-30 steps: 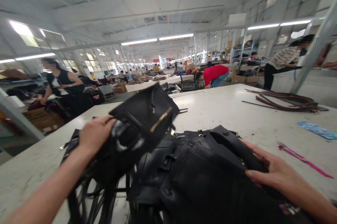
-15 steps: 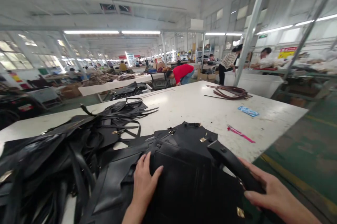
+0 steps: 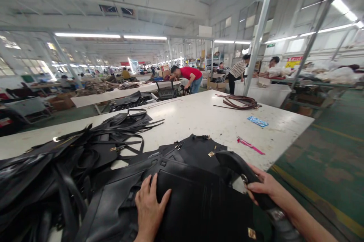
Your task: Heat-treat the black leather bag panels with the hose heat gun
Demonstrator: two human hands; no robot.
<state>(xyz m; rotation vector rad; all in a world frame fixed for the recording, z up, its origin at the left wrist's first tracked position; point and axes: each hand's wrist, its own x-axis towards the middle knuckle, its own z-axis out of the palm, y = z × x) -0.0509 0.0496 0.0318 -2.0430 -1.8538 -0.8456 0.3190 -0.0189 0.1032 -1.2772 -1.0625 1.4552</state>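
Note:
A black leather bag [image 3: 196, 200] lies in front of me, with a gold clasp [image 3: 251, 233] at its lower right. My left hand [image 3: 150, 202] rests flat on it, thumb and fingers spread. On the right, my right hand [image 3: 263, 183] is wrapped round a thick black strap [image 3: 239, 164], raised at the bag's right side; where the strap joins the bag is hidden. Behind lies another black bag piece [image 3: 196, 155] with gold fittings and a small buckle.
A heap of black bags and straps [image 3: 71, 158] covers the left of the white table [image 3: 184, 117]. Brown straps [image 3: 240, 102], a blue card [image 3: 257, 121] and a pink-handled tool [image 3: 250, 145] lie towards the right. A person in red [image 3: 190, 75] bends beyond the table.
My right hand has moved up and left with the strap, which now curves more. My left hand stays spread on the bag. The view has swung slightly right; the person in red has straightened somewhat.

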